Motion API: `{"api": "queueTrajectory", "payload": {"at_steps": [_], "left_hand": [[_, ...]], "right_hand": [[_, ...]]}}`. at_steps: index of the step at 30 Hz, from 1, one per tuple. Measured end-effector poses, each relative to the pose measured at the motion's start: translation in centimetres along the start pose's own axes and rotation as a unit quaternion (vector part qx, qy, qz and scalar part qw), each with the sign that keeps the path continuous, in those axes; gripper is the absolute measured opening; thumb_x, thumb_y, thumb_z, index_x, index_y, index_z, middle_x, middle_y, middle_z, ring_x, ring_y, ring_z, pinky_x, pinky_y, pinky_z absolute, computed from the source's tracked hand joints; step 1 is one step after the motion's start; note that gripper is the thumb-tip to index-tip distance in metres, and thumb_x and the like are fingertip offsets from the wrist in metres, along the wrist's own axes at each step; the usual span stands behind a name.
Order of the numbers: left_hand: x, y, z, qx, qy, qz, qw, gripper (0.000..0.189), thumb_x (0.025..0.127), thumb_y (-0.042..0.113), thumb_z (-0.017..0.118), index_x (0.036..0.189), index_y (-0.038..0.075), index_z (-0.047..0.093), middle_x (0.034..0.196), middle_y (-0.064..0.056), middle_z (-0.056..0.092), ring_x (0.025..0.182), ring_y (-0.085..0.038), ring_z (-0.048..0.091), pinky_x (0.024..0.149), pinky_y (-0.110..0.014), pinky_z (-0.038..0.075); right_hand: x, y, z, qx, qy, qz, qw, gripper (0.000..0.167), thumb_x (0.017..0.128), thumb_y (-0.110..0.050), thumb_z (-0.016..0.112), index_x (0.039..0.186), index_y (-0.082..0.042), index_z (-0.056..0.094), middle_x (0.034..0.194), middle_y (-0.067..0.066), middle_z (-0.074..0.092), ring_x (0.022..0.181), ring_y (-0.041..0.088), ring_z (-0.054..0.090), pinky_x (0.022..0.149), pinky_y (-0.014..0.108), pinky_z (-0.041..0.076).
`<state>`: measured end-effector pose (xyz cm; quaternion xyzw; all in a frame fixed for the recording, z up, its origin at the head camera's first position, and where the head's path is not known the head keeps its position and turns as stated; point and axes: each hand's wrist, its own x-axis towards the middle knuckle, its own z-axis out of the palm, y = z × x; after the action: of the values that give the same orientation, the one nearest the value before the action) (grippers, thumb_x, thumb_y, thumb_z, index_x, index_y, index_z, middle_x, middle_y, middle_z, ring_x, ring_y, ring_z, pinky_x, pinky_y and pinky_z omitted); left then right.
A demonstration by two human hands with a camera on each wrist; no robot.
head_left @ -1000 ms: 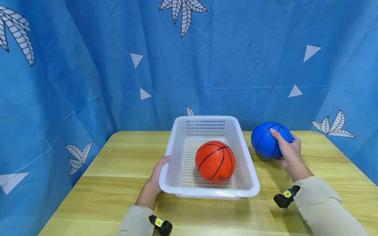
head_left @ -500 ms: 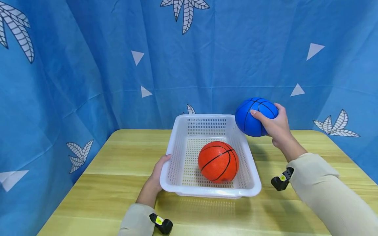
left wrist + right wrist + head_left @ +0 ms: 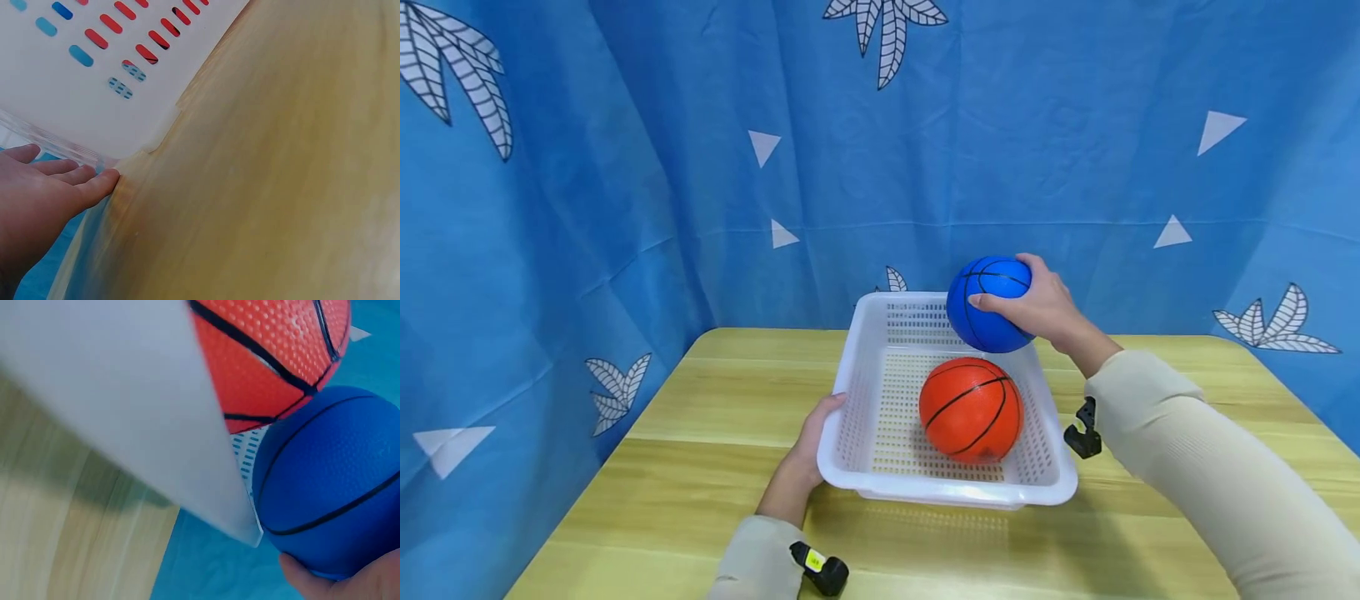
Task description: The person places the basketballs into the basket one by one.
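My right hand grips a blue basketball by its right side and holds it above the back right part of a white plastic basket. Part of the ball, close to the basket's wall, also shows in the right wrist view. A red basketball sits inside the basket, towards its right. With the thumb on the rim, my left hand holds the basket's left side; in the left wrist view the other fingers lie just under the rim.
The basket stands on a light wooden table. A blue curtain with leaf and triangle prints hangs behind the table and along its sides.
The right hand has lifted the blue basketball off the table right of the basket and carried it left over the basket. The left hand has stayed on the rim.
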<state>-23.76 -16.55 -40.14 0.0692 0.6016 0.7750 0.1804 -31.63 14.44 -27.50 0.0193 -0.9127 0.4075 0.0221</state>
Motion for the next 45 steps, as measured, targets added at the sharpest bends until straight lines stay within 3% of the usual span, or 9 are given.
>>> {"api": "queueTrajectory", "payload": {"at_steps": [14, 21, 28, 37, 45], "left_hand": [[0.4, 0.2, -0.1, 0.019, -0.014, 0.004, 0.9997, 0.063, 0.094, 0.040, 0.023, 0.148, 0.009, 0.018, 0.127, -0.019, 0.042, 0.105, -0.024, 0.047, 0.090, -0.039, 0.039], [0.3, 0.0, -0.1, 0.016, -0.003, 0.006, 0.9998, 0.063, 0.093, 0.040, 0.023, 0.147, 0.007, 0.022, 0.125, -0.020, 0.045, 0.103, -0.023, 0.050, 0.089, -0.039, 0.040], [0.2, 0.0, -0.1, 0.013, -0.012, 0.012, 0.9998, 0.063, 0.094, 0.039, 0.023, 0.147, 0.007, 0.020, 0.127, -0.020, 0.043, 0.104, -0.023, 0.049, 0.089, -0.038, 0.040], [0.1, 0.1, -0.2, 0.019, -0.006, 0.002, 0.9998, 0.063, 0.093, 0.041, 0.024, 0.147, 0.009, 0.021, 0.127, -0.020, 0.044, 0.103, -0.023, 0.049, 0.088, -0.038, 0.041], [0.1, 0.0, -0.4, 0.023, -0.005, 0.007, 0.9997, 0.064, 0.093, 0.042, 0.024, 0.147, 0.007, 0.022, 0.124, -0.018, 0.047, 0.102, -0.022, 0.051, 0.088, -0.038, 0.041]], "right_hand": [[1.7, -1.3, 1.8, -0.130, -0.033, -0.034, 0.9904, 0.101, 0.074, -0.058, 0.066, 0.148, -0.011, 0.017, 0.139, 0.029, 0.027, 0.123, 0.050, 0.033, 0.088, 0.064, 0.042], [2.5, -1.7, 3.3, -0.178, -0.064, -0.021, 0.9817, 0.100, 0.072, -0.056, 0.069, 0.147, -0.013, 0.020, 0.137, 0.028, 0.028, 0.123, 0.051, 0.033, 0.085, 0.062, 0.044], [3.1, -2.5, 4.2, -0.225, -0.081, -0.014, 0.9708, 0.098, 0.072, -0.055, 0.069, 0.147, -0.013, 0.021, 0.137, 0.030, 0.028, 0.124, 0.052, 0.030, 0.085, 0.063, 0.044], [3.8, -2.8, 4.7, -0.258, -0.120, 0.015, 0.9584, 0.098, 0.074, -0.056, 0.067, 0.148, -0.013, 0.019, 0.143, 0.029, 0.022, 0.127, 0.052, 0.026, 0.088, 0.064, 0.042], [4.1, -2.7, 5.3, -0.256, -0.129, 0.023, 0.9577, 0.098, 0.076, -0.056, 0.066, 0.149, -0.013, 0.017, 0.144, 0.030, 0.020, 0.127, 0.053, 0.026, 0.089, 0.065, 0.039]]}}
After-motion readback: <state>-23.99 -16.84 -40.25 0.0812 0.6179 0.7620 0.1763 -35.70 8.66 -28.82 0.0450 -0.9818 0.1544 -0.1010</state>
